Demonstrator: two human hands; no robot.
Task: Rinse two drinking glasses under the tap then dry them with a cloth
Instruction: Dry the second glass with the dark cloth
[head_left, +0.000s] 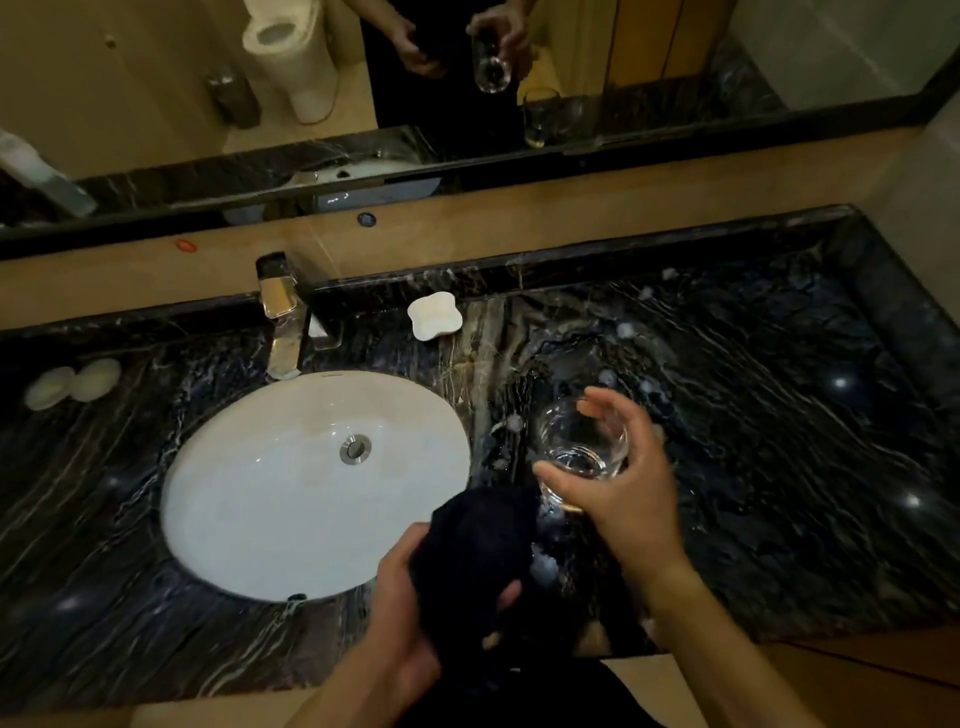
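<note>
The person is standing at the dark marble counter (779, 415) with a glass (579, 447) in the right hand (618, 483) and a dark cloth (478, 551) in the left hand (410, 597). The right hand is grasping the glass around its wall, thumb on the near-left side and fingers curling over the far rim, so the glass is tilting with its mouth opening toward the near left and its thick base showing through the clear wall. The left hand is clenching the bunched cloth, whose loose upper end is rising toward the glass and sitting just beside its lower edge; I cannot tell whether they are touching.

That is the relation that matters: the glass is lying up and to the right of the cloth, its long axis slanting from far right to near left, so its mouth is facing the cloth hand. Drying looks to be the step in hand, and it likely calls for pushing cloth into that mouth.

The white basin (270, 499) is lying to the left, with the tap (280, 317) at its far edge and a white soap dish (434, 315) beyond. A second glass is visible only as a reflection in the mirror (156, 104), on the far right. Nothing is standing between the two hands.
</note>
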